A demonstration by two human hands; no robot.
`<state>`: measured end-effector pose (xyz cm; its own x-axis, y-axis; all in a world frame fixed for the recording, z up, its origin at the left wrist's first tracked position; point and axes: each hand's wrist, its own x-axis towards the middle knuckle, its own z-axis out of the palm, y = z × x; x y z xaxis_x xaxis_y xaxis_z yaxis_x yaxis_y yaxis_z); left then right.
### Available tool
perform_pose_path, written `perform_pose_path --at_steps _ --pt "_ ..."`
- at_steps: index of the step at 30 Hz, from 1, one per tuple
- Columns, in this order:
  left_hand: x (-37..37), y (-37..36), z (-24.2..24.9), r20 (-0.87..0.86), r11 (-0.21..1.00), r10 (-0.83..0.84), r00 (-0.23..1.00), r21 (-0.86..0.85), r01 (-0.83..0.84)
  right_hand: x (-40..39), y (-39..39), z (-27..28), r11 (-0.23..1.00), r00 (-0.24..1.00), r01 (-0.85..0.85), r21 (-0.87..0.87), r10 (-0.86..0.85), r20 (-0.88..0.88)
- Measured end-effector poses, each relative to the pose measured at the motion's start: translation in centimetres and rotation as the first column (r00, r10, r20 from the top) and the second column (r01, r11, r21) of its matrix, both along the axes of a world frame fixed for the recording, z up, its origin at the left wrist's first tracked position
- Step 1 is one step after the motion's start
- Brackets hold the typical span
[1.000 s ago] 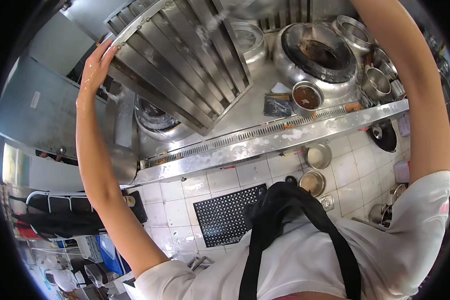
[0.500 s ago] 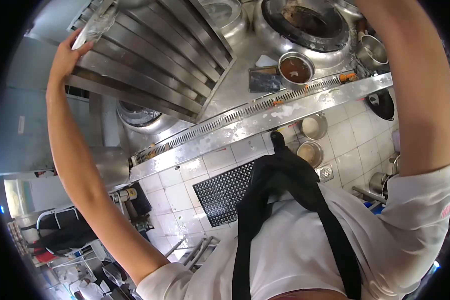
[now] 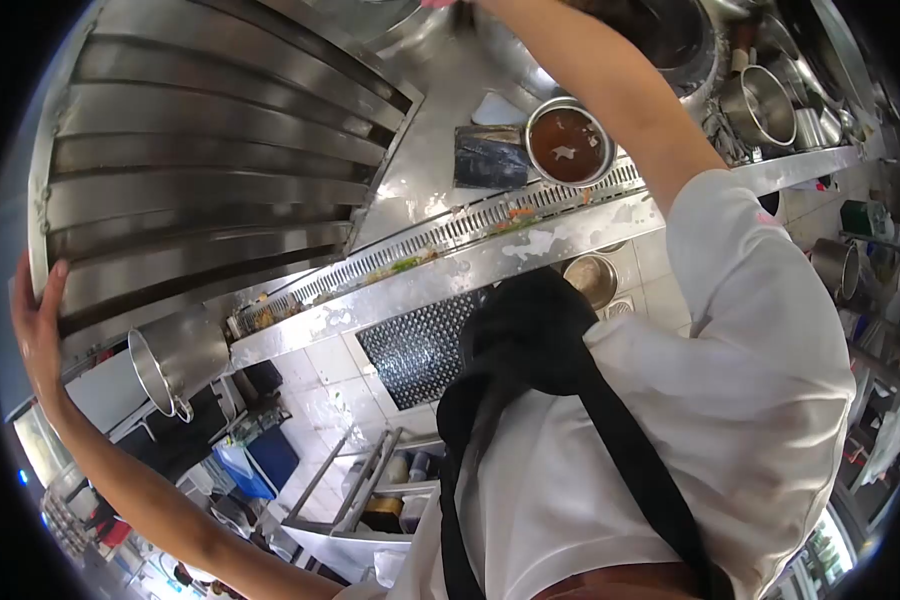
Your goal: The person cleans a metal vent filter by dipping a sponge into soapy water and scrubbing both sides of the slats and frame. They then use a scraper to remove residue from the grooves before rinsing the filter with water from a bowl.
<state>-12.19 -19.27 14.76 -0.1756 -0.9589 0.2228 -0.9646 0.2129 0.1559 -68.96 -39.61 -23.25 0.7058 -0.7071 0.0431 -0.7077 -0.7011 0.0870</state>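
Note:
A large slatted stainless-steel hood filter [image 3: 210,160] fills the upper left of the head view, held up slanting over the cooking range. My left hand [image 3: 38,325] grips its lower left edge, thumb on the slatted face and the other fingers partly hidden behind the rim. Reaching across the range, my right arm ends at the top edge of the view. Only a sliver of my right hand [image 3: 440,3] shows there, so its fingers cannot be read. Below that forearm stands a metal pot of reddish-brown liquid [image 3: 568,143], beside a dark block [image 3: 491,158].
A slotted drain gutter [image 3: 440,228] with food scraps runs along the steel range front [image 3: 370,295]. A dark wok burner [image 3: 670,40] and a metal saucepan [image 3: 758,108] are at upper right. A steel pot [image 3: 185,350] juts out at left. A perforated black mat [image 3: 415,350] lies on the tiled floor.
The filter now looks larger and farther left. My left hand has moved down along its edge; the white plastic-like piece by it is out of sight. My right arm has swung left across the range.

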Motion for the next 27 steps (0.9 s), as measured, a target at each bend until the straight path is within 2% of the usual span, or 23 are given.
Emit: perform_pose_path --at_steps 1,2,3,4,5,6,7,8,9,10,15,17,18,20,21,23,24,26,27 --pt "0.6 -0.3 -0.5 0.005 1.000 0.012 1.000 0.004 -0.012 0.7 2.4 -2.9 0.995 0.998 -0.058 -0.081 0.055 -0.043" --pt "1.6 -0.1 -0.8 -0.130 0.997 -0.018 0.991 0.071 0.027 2.4 4.7 -4.9 0.985 0.998 0.069 0.161 -0.067 -0.018" --pt "2.9 0.9 -0.6 -0.255 0.991 -0.029 0.967 0.117 0.061 4.7 9.7 -5.1 0.918 0.979 0.199 0.343 -0.200 -0.033" --pt "3.0 1.3 -0.6 -0.272 0.993 -0.020 0.962 0.107 0.051 6.8 13.8 -5.6 0.843 0.958 0.282 0.459 -0.274 -0.086" --pt "-0.9 2.9 -0.2 -0.229 0.995 0.005 0.973 0.101 0.019 8.4 17.1 -5.7 0.777 0.938 0.344 0.527 -0.314 -0.148" --pt "-1.0 3.2 0.2 -0.180 0.996 0.042 0.983 0.087 -0.027 9.4 20.1 -6.1 0.736 0.916 0.399 0.546 -0.345 -0.204" --pt "-1.6 3.6 0.1 -0.191 0.999 0.022 0.981 0.039 -0.015 9.9 22.3 -7.1 0.713 0.898 0.439 0.546 -0.370 -0.240" --pt "-2.1 3.9 -0.1 -0.224 1.000 -0.023 0.974 0.010 0.026 9.2 24.8 -11.0 0.792 0.899 0.427 0.437 -0.423 -0.112" --pt "-2.5 4.5 0.0 -0.283 0.999 0.011 0.959 0.040 0.000 9.0 26.0 -12.8 0.692 0.864 0.490 0.530 -0.466 -0.190" --pt "-2.2 4.7 -0.1 -0.287 0.999 0.034 0.957 0.036 -0.025 8.9 27.8 -13.6 0.733 0.866 0.486 0.476 -0.477 -0.150" --pt "-2.6 6.7 -0.1 -0.278 0.998 0.048 0.959 -0.035 -0.061 9.4 32.4 -14.0 0.797 0.874 0.475 0.373 -0.475 -0.098" --pt "-2.8 7.7 0.2 -0.292 0.998 0.044 0.955 -0.030 -0.055 9.7 32.6 -14.3 0.761 0.837 0.503 0.409 -0.547 -0.011" --pt "-2.9 8.0 0.3 -0.228 0.997 0.025 0.973 -0.070 -0.042 9.8 32.9 -14.7 0.756 0.829 0.518 0.401 -0.560 -0.016" --pt "-2.0 7.9 0.1 -0.110 0.988 0.012 0.994 -0.155 -0.030 9.0 32.7 -16.7 0.667 0.707 0.563 0.487 -0.695 0.135" --pt "-1.6 8.0 -0.1 -0.124 0.987 -0.002 0.992 -0.161 -0.018 8.9 33.0 -17.5 0.663 0.699 0.579 0.474 -0.703 0.130" --pt "-2.0 8.5 0.2 -0.058 0.984 0.001 0.998 -0.179 -0.012 9.4 33.5 -17.6 0.760 0.720 0.570 0.312 -0.645 0.257" --pt "-2.2 8.9 0.2 -0.095 0.989 0.001 0.995 -0.146 -0.015 9.3 33.4 -17.7 0.751 0.708 0.584 0.308 -0.657 0.260" --pt "-2.2 8.6 0.0 -0.092 0.989 -0.039 0.995 -0.144 0.025 10.6 34.3 -16.8 0.702 0.652 0.541 0.462 -0.698 0.297" --pt "-2.1 8.4 0.1 -0.095 0.987 -0.058 0.994 -0.153 0.043 11.4 34.5 -16.7 0.692 0.639 0.550 0.468 -0.709 0.298"
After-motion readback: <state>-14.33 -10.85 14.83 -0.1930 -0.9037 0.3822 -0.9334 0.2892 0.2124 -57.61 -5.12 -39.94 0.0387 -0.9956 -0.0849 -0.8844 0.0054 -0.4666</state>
